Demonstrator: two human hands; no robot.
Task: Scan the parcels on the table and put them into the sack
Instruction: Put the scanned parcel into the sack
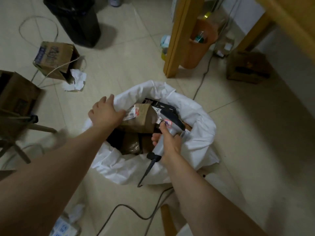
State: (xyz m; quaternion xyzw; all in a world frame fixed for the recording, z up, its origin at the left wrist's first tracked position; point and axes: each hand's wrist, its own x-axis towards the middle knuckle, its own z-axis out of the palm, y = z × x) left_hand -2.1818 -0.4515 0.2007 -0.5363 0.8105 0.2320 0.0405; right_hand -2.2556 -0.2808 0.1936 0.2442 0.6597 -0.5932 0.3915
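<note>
Parcel (141,120): brown wrap, likely light, crushable; take by edges. Left hand (105,113) fingers spread, holding nothing, over sack (201,128). Right hand (169,143) grips scanner (172,124).

On the dimly lit beige floor tiles (129,55), a black bin (76,21) stands well beyond the fingers (110,98) of the left hand (104,113), a cardboard box (54,60) lies to their left, and a wooden table leg (177,36) rises to their right.
</note>
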